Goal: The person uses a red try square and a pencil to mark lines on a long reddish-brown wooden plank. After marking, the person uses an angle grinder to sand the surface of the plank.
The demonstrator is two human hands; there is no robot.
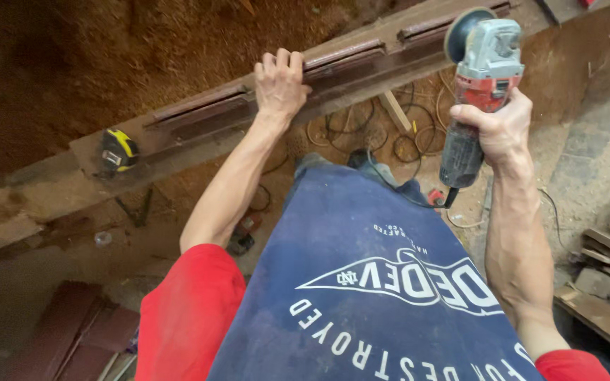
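Angle grinder [476, 85]: red and grey body, dark handle, round disc at the top end. You hold it upright in your right hand [497, 128], raised clear of the beam. Long dark wooden beam [199, 116] runs diagonally, with slotted recesses cut along it; your left hand [279, 83] rests flat on it.

The person wears a red short-sleeved shirt [188, 310], the sleeves ending above the elbows and leaving both forearms bare. Over the front hangs a dark blue apron [361, 282], faded and dusty, printed with white lettering and a white pennant-shaped emblem.
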